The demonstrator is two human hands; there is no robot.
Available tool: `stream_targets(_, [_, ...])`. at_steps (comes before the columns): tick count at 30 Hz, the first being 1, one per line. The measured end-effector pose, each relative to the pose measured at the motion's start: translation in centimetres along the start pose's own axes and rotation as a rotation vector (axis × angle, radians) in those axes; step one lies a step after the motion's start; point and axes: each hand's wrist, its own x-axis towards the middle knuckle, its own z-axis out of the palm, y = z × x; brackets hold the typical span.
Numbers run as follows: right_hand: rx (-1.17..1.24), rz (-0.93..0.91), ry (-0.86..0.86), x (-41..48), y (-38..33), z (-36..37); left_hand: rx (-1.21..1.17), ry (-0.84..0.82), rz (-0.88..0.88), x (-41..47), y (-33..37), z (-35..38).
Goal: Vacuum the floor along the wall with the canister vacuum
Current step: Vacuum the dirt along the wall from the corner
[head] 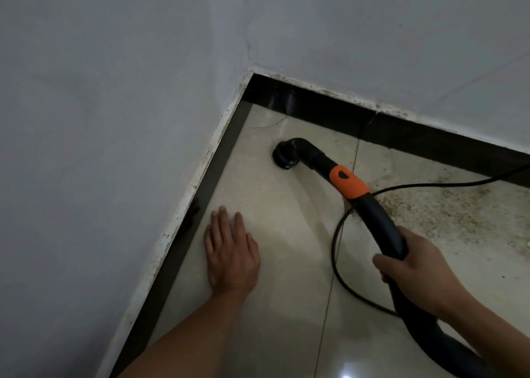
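Two hands (pixel 231 258) (pixel 415 274), one hose (pixel 372 220), one cord (pixel 334 248).

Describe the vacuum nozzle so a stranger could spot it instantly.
Find the corner where two black baseboards meet. On the beige tile nearby sits the vacuum nozzle. Unlike the thin cable, it's a round black head on a bent tube with an orange collar.

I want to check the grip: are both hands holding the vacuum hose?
No, only the right hand grips the hose; the left hand lies flat on the floor.
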Motion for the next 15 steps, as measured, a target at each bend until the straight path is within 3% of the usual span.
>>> stream_targets(3, [0.058, -0.017, 0.029, 4.1, -3.8, 0.2, 0.002, -0.001, 0.008, -0.1, 0.0, 0.1])
stream_targets(8, [0.271, -0.045, -0.100, 7.3, -8.5, 2.0, 0.010, -0.006, 0.014, 0.1, -0.2, 0.4])
stream_targets(11, [0.205, -0.052, -0.127, 5.3, -6.5, 1.4, 0.010, -0.004, 0.008, 0.1, -0.4, 0.4])
stream_targets(15, [0.023, -0.001, -0.038, 0.4, -1.0, -1.0, -0.012, -0.020, -0.002, 0.2, -0.2, 0.1])
